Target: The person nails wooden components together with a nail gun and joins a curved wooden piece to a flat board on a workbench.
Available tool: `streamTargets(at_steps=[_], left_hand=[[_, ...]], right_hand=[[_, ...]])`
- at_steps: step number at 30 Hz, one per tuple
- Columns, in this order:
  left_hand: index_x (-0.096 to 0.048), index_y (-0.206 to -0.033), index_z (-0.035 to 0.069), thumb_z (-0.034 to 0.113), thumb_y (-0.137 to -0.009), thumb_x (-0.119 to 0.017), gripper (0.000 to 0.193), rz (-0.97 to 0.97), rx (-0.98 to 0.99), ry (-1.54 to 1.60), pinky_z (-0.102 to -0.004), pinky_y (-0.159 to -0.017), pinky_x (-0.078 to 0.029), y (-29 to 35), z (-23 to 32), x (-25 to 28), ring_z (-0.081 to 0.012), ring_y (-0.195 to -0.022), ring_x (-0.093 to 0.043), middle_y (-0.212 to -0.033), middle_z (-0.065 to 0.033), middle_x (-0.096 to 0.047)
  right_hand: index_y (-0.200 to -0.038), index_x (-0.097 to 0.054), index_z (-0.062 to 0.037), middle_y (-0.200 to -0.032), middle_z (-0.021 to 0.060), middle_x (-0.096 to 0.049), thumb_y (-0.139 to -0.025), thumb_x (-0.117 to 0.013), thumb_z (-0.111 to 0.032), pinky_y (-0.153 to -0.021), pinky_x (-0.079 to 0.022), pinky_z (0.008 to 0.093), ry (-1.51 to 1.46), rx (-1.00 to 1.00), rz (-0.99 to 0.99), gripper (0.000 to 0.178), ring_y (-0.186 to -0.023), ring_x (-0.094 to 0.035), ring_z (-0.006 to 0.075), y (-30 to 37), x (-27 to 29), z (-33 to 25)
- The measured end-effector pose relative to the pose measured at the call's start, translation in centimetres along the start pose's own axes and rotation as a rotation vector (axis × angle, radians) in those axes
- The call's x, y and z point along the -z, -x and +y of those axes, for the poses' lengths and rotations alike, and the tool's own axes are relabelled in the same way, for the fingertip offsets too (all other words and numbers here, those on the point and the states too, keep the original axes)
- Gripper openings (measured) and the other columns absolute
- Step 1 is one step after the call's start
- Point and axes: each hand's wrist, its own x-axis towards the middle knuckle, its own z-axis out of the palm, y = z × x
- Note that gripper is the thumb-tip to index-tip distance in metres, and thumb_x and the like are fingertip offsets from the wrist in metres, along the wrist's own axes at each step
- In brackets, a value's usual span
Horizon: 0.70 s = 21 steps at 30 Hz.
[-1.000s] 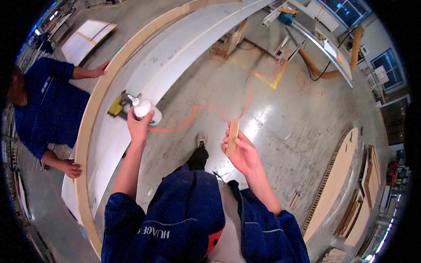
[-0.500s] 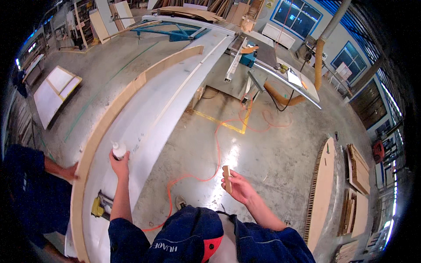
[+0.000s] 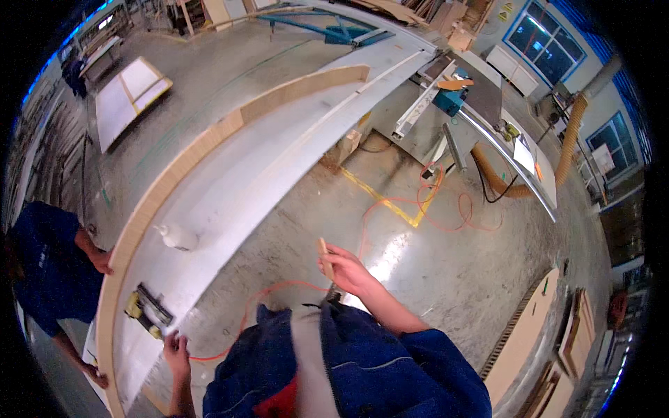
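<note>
In my right hand point(image 3: 346, 270) is a small wooden block point(image 3: 325, 258), pinched between thumb and fingers above the floor. My left hand point(image 3: 177, 354) is at the near edge of the long pale table point(image 3: 230, 188), its fingers apart and holding nothing. Just beyond those fingers lies a yellow and black nail gun point(image 3: 145, 315); whether they touch it I cannot tell. A white squeeze bottle point(image 3: 178, 238) with a nozzle rests on the table farther off. Along the table's left side stands a long curved wooden strip point(image 3: 178, 167) on edge.
A co-worker point(image 3: 52, 268) at the left has both hands on the curved strip. An orange hose point(image 3: 254, 301) runs over the floor. Beyond is a saw machine point(image 3: 453, 97). Wooden panels point(image 3: 526, 327) lie at the right, and a white panel point(image 3: 132, 97) stands far left.
My left hand has let go of the white bottle, which now rests on the table, and has come back beside the nail gun. The right hand, still with the block, has turned. The view has shifted.
</note>
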Motion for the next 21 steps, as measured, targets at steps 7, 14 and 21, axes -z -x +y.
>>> streamTargets(at_steps=[7, 14, 21], left_hand=[[-0.064, -0.118, -0.004, 0.021, -0.098, -0.064, 0.032, 0.602, 0.206, 0.145, -0.0239, -0.059, -0.040, 12.5, -4.7, -6.7, -0.0080, -0.074, -0.056, -0.096, -0.0058, -0.069], [-0.065, -0.113, -0.001, 0.032, -0.087, -0.076, 0.044, 0.834, 0.057, -0.394, -0.0402, -0.080, -0.052, -3.0, 2.9, -5.9, -0.0341, -0.084, -0.064, -0.095, -0.0171, -0.070], [-0.068, -0.118, 0.000, 0.051, -0.085, -0.073, 0.061, 0.567, 0.383, -0.535, -0.0464, -0.088, -0.052, -12.8, -0.2, 0.1, -0.0376, -0.100, -0.069, -0.105, -0.0213, -0.073]], right_hand=[[-0.137, -0.050, 0.0020, -0.122, 0.0098, -0.060, -0.101, -0.055, -0.012, -0.085, -0.054, 0.0326, 0.101, -0.132, -0.166, 0.039, -0.101, -0.063, 0.0209, -7.3, 1.7, -4.4], [-0.134, -0.053, 0.0028, -0.119, 0.0130, -0.062, -0.097, -0.053, -0.009, -0.079, -0.053, 0.0305, 0.472, -0.260, -0.210, 0.039, -0.094, -0.065, 0.0215, -11.7, -1.6, -6.8], [-0.132, -0.054, 0.0012, -0.120, 0.0102, -0.061, -0.095, -0.055, -0.009, -0.085, -0.054, 0.0337, 0.628, -0.254, -0.102, 0.039, -0.096, -0.065, 0.0213, -15.9, -0.7, -9.9]])
